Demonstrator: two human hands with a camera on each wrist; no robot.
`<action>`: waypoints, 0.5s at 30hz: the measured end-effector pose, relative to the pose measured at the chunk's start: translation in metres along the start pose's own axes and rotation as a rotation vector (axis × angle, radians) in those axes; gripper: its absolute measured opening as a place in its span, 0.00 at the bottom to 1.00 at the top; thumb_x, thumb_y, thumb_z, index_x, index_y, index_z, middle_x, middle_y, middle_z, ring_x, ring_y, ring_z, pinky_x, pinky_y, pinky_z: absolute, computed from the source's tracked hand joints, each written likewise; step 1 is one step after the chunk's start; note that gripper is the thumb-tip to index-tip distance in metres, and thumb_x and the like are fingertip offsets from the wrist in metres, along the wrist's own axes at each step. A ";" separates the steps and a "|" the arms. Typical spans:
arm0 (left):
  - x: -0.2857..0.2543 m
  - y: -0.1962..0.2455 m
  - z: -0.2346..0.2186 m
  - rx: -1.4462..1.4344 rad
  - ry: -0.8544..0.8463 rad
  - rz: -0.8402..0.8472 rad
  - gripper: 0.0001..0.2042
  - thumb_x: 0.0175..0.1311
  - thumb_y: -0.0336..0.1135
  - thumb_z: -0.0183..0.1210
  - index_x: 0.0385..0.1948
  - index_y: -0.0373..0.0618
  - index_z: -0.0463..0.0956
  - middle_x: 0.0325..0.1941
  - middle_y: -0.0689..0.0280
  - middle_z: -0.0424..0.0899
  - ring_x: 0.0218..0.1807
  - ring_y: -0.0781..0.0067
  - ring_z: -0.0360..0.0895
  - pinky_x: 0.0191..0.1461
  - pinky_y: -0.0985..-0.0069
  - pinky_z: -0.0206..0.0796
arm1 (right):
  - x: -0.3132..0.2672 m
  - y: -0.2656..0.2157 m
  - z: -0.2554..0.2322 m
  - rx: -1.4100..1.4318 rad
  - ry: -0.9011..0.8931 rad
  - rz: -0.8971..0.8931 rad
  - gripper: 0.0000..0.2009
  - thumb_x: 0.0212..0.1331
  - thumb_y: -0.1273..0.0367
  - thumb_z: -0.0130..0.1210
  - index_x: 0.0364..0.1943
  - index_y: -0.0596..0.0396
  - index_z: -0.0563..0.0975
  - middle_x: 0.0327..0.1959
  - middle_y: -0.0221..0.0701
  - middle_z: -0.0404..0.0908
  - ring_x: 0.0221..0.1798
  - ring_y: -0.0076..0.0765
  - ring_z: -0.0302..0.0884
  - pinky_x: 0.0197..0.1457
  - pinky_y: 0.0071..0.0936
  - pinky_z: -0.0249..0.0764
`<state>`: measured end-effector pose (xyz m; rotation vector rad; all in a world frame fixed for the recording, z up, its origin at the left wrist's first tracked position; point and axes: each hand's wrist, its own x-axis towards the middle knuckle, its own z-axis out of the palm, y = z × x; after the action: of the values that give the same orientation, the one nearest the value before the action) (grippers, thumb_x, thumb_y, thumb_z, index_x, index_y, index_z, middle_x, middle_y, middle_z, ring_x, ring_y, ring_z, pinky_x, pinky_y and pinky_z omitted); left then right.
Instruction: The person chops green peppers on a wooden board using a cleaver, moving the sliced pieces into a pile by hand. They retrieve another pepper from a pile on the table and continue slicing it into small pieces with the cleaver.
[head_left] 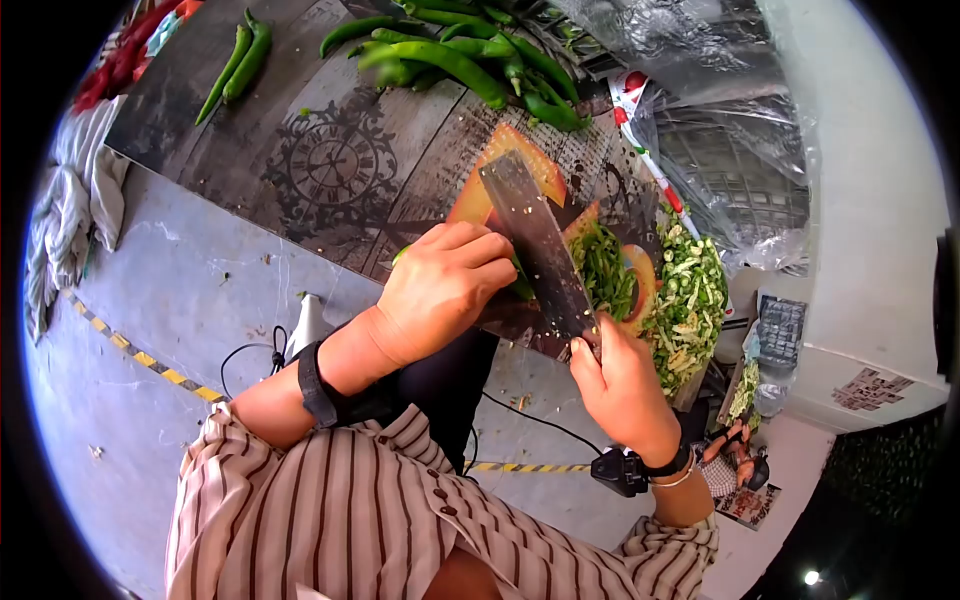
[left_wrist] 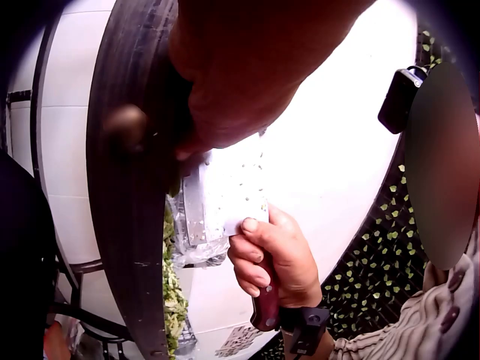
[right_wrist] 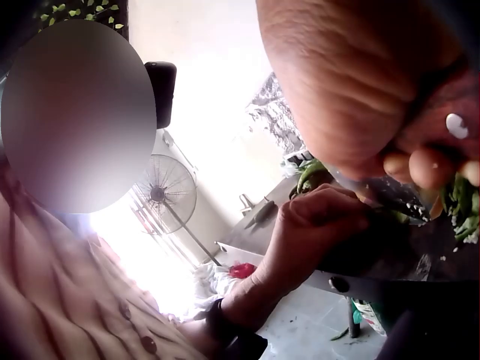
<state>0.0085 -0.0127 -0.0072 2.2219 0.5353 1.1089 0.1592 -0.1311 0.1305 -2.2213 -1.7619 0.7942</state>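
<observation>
In the head view my right hand (head_left: 627,388) grips the handle of a wide cleaver (head_left: 537,235), its blade slanting up and left, speckled with small bits. The left wrist view shows the cleaver's dark red handle (left_wrist: 265,306) inside the curled right fingers. My left hand (head_left: 447,285) lies against the blade's left side with fingers bent over a green chili pepper (head_left: 522,284), mostly hidden under the palm. Sliced green chili (head_left: 606,272) sits just right of the blade. Beyond it spreads a larger heap of chopped chili (head_left: 690,310).
Whole green chilies (head_left: 450,60) lie piled at the table's far side, and a separate pair (head_left: 240,62) rests at the far left. The table (head_left: 230,160) has a printed clock pattern. Plastic wrapping (head_left: 730,130) borders the right side. Another person (head_left: 735,465) is at lower right.
</observation>
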 end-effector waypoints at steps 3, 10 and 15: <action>-0.001 0.000 0.001 0.001 0.002 -0.008 0.07 0.46 0.29 0.63 0.29 0.47 0.78 0.38 0.69 0.80 0.40 0.68 0.77 0.43 0.72 0.69 | -0.002 0.000 0.000 -0.032 -0.031 0.048 0.07 0.62 0.73 0.51 0.34 0.64 0.68 0.24 0.51 0.73 0.26 0.62 0.72 0.28 0.47 0.66; 0.000 0.000 0.002 -0.012 0.037 -0.003 0.07 0.45 0.28 0.63 0.28 0.48 0.78 0.36 0.70 0.78 0.38 0.68 0.76 0.41 0.73 0.69 | -0.001 -0.005 -0.004 -0.011 -0.092 0.103 0.07 0.63 0.73 0.51 0.37 0.63 0.68 0.22 0.51 0.73 0.26 0.63 0.73 0.29 0.49 0.67; 0.000 0.000 0.001 -0.019 0.034 -0.011 0.07 0.45 0.29 0.63 0.28 0.48 0.78 0.37 0.70 0.78 0.37 0.68 0.76 0.41 0.73 0.68 | 0.003 -0.007 -0.004 -0.076 -0.127 0.103 0.07 0.63 0.72 0.50 0.37 0.64 0.68 0.22 0.52 0.73 0.27 0.63 0.73 0.29 0.49 0.66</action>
<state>0.0087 -0.0130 -0.0079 2.1845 0.5484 1.1427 0.1559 -0.1252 0.1362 -2.3763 -1.7736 0.9235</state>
